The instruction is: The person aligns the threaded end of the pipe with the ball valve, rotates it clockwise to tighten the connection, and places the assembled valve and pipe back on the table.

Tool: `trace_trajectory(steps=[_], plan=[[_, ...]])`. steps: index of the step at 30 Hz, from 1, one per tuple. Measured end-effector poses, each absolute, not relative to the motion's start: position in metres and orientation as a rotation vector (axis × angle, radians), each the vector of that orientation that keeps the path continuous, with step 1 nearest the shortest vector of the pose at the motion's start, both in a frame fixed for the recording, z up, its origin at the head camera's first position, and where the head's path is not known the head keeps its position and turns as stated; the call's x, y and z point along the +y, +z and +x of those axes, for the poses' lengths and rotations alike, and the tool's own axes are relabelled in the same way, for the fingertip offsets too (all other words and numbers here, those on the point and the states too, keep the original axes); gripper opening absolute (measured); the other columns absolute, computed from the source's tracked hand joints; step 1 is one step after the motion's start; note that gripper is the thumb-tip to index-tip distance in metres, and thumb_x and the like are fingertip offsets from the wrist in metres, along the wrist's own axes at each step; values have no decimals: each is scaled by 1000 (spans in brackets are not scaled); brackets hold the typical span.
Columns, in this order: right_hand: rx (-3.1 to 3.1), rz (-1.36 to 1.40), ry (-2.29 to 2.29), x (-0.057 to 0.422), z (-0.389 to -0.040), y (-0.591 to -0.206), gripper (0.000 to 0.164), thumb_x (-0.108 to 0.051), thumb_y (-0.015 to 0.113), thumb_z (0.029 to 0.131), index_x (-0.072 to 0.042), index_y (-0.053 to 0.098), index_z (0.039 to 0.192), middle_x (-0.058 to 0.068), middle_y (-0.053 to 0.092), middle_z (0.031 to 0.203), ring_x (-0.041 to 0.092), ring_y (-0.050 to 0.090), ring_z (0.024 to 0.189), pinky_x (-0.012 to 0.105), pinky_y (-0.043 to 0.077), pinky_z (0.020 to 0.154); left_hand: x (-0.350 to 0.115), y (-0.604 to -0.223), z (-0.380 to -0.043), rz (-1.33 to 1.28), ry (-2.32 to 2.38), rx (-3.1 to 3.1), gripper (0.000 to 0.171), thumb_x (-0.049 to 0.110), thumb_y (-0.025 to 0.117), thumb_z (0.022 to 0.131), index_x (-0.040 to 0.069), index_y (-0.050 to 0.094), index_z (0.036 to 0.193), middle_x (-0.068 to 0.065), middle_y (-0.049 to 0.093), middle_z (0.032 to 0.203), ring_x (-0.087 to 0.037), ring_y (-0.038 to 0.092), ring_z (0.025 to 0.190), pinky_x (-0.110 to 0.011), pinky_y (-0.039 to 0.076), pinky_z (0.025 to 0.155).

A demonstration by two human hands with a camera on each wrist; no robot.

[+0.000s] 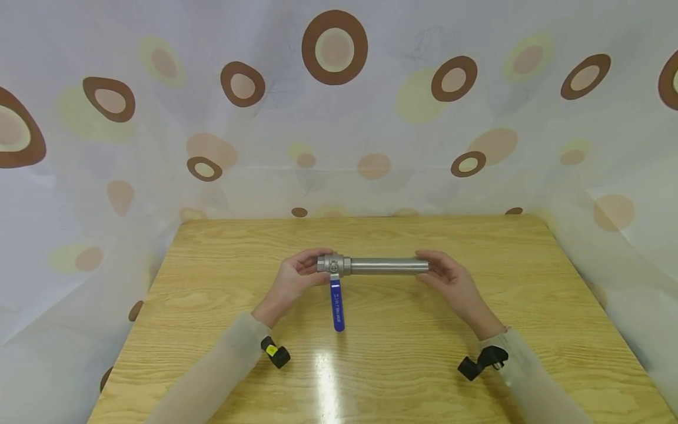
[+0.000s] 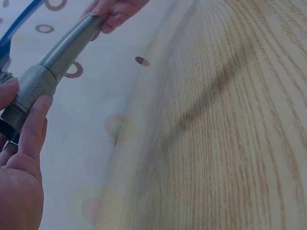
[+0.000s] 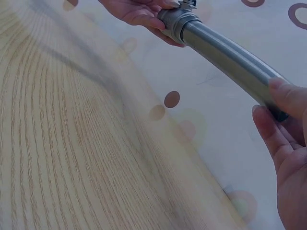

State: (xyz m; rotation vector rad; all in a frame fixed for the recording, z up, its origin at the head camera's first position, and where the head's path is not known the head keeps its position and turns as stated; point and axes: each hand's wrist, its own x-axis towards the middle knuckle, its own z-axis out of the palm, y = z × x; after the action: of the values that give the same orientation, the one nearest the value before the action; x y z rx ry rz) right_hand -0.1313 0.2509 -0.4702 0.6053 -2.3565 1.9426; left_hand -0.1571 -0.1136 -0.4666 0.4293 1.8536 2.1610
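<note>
A metal ball valve [image 1: 333, 265] with a long blue lever handle [image 1: 337, 306] is joined to a straight steel pipe [image 1: 389, 266]. Held level above the table, the pair casts a shadow on the wood in both wrist views. My left hand [image 1: 293, 281] grips the valve body at its free end, thumb and fingers on either side. At the pipe's far right end, my right hand [image 1: 450, 281] pinches the tube between thumb and fingers. The lever points toward me in the head view. In the left wrist view the valve's open threaded end [image 2: 9, 129] shows between the fingers.
The wood-grain table [image 1: 371, 365] spreads below both hands. A pale curtain [image 1: 339, 129] with brown and yellow spots hangs behind it and along both sides. Small black wrist cameras, left [image 1: 276, 353] and right [image 1: 482, 362], are strapped over the sleeves.
</note>
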Motion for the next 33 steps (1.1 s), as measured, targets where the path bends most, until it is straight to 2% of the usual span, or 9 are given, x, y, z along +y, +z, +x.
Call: trace_trajectory(steps=[4, 9, 15, 18, 22, 29, 33], plan=[[-2354, 590, 1951, 251, -131, -470, 43, 0, 61, 103, 0, 55, 145, -6, 68, 122, 7, 69, 103, 29, 63, 87, -114, -466, -157, 433, 2169, 1851, 50, -5, 70, 92, -3, 58, 141, -17, 61, 145, -38, 58, 134, -42, 57, 103], [-2316, 622, 2016, 250, -130, -468, 48, 4, 62, 101, 4, 49, 147, -3, 64, 128, 9, 69, 106, 31, 62, 90, -113, -467, -157, 421, 2172, 1852, 50, -6, 70, 92, -3, 58, 141, -18, 61, 146, -38, 58, 134, -42, 58, 102], [-2333, 584, 1968, 250, -131, -467, 41, 1, 61, 102, 2, 54, 143, -4, 69, 116, 9, 70, 99, 26, 62, 86, -114, -467, -157, 416, 2169, 1867, 51, -6, 71, 91, -3, 58, 140, -18, 61, 145, -38, 59, 134, -42, 58, 102], [-2313, 601, 1989, 250, -132, -468, 45, 4, 61, 102, -2, 55, 145, -3, 66, 123, 8, 69, 102, 24, 61, 88, -115, -466, -157, 406, 2173, 1865, 50, -6, 70, 91, -4, 58, 140, -18, 61, 145, -38, 59, 134, -42, 58, 102], [-2309, 617, 2006, 250, -132, -468, 48, 5, 62, 101, -1, 53, 147, -2, 62, 131, 9, 68, 107, 26, 61, 91, -115, -465, -156, 397, 2181, 1858, 50, -7, 69, 91, -3, 59, 140, -19, 61, 145, -38, 59, 134, -42, 58, 102], [-2359, 546, 1921, 249, -131, -467, 40, -2, 62, 103, -2, 58, 143, -3, 73, 107, 10, 71, 95, 23, 61, 86, -116, -465, -157, 386, 2178, 1857, 51, -6, 70, 90, -2, 59, 140, -19, 61, 145, -38, 59, 134, -42, 59, 101], [-2330, 577, 1961, 249, -131, -468, 43, 1, 62, 102, 0, 55, 145, -3, 70, 116, 9, 70, 100, 25, 61, 89, -116, -466, -156, 394, 2177, 1857, 51, -7, 71, 90, -2, 59, 140, -19, 60, 145, -38, 58, 134, -42, 59, 101]])
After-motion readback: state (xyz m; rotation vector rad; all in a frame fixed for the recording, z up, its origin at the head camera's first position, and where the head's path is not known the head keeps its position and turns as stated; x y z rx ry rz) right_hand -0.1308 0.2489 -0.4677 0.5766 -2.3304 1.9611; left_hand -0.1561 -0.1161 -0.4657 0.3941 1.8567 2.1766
